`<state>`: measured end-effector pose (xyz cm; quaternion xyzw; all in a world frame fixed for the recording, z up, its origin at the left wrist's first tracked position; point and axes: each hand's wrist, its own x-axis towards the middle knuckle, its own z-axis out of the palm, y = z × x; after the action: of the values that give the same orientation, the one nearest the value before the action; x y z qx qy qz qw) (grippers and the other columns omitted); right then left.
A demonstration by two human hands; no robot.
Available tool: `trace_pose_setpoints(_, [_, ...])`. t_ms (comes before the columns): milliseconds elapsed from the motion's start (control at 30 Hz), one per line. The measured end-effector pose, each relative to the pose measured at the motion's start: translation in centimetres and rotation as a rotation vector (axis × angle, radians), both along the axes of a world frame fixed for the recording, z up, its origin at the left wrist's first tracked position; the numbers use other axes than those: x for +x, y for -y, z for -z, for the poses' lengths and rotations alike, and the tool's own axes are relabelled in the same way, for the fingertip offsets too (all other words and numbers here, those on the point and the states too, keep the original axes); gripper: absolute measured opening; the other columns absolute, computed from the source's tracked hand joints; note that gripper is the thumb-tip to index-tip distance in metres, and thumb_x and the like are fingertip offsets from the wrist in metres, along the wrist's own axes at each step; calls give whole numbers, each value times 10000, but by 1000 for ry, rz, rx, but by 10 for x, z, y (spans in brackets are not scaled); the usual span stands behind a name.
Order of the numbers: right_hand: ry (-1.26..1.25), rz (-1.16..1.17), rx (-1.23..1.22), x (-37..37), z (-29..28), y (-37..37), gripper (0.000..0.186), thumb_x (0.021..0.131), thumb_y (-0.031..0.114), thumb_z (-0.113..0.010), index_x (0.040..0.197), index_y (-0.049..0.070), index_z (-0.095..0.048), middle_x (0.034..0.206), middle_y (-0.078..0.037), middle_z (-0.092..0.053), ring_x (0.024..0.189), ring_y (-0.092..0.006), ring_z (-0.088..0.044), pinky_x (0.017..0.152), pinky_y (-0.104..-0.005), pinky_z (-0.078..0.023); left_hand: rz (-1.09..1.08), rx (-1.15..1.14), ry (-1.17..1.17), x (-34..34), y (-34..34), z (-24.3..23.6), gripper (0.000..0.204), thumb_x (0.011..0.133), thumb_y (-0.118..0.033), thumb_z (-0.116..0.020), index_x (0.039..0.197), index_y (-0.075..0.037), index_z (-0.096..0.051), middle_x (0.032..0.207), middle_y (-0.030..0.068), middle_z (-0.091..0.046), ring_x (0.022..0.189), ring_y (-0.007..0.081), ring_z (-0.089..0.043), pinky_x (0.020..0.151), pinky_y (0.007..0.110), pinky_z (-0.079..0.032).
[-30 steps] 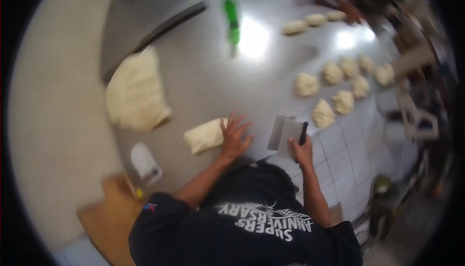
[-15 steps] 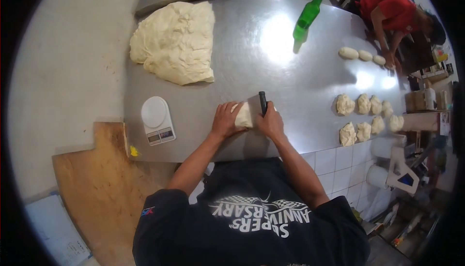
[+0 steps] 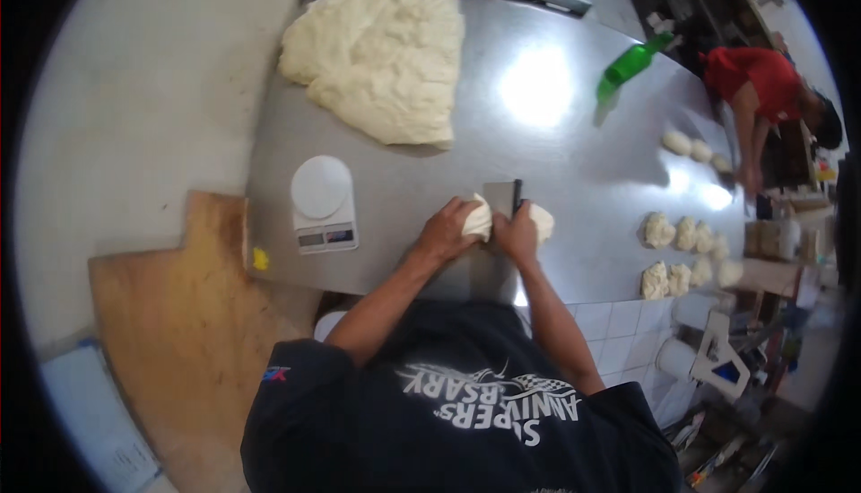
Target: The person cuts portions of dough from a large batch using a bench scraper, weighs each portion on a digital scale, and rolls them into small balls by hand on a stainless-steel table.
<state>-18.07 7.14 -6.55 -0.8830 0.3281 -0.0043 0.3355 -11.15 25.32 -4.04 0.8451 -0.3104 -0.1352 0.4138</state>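
Observation:
My left hand curls around a small piece of pale dough near the front of the steel table. Just right of it, my right hand grips a dough scraper by its black handle, the wide metal blade standing out toward the left hand. Another dough piece shows on the far side of my right hand, partly covered by it. A white kitchen scale rests to the left with a bare platform. Beyond it spreads a large slab of dough.
A green bottle lies at the far right. Several rough dough lumps sit in rows on the right, with smoother dough rolls behind them. A person in red works at the table's right end. A wooden board is at lower left.
The view has shifted, so the table's things sit differently in the picture. The dough piece right of my right hand shows much more, apart from the one under my left hand.

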Motion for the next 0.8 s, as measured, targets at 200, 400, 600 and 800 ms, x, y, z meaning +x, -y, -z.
trace_pose_setpoints(200, [108, 63, 448, -16, -7, 23, 475, 965, 323, -712, 1278, -10, -584, 1076, -203, -716, 952, -294, -706, 844, -431, -561, -60, -109, -1, 32, -96, -29, 669, 763, -187, -887, 1371, -95, -626, 1232, 163, -631, 1118, 337, -665, 957, 425, -556])
trace_pose_setpoints(400, [44, 165, 636, -18, -38, 30, 534, 995, 374, -679, 1342, -18, -575, 1099, -185, -682, 969, -267, -661, 836, -409, -555, -237, -90, 129, 90, -202, -103, 667, 813, -120, -845, 1420, -34, -583, 1337, 206, -638, 1216, 368, -640, 1049, 419, -508])
trace_pose_setpoints(600, [63, 201, 614, -13, -56, 43, 433, 1011, 352, -693, 1271, 12, -629, 1049, -104, -712, 935, -190, -657, 830, -361, -539, -128, 205, 96, 135, -267, -55, 634, 901, -157, -682, 1506, -53, -525, 1498, 216, -540, 1392, 365, -497, 1175, 465, -370])
trace_pose_setpoints(800, [6, 312, 539, -29, -37, 91, 439, 1033, 356, -675, 1299, 14, -603, 1090, -100, -705, 950, -211, -668, 859, -379, -547, -453, 430, 521, 94, -208, -63, 653, 855, -171, -561, 1508, -157, -571, 1658, 299, -306, 1545, 488, -221, 1243, 636, -140])
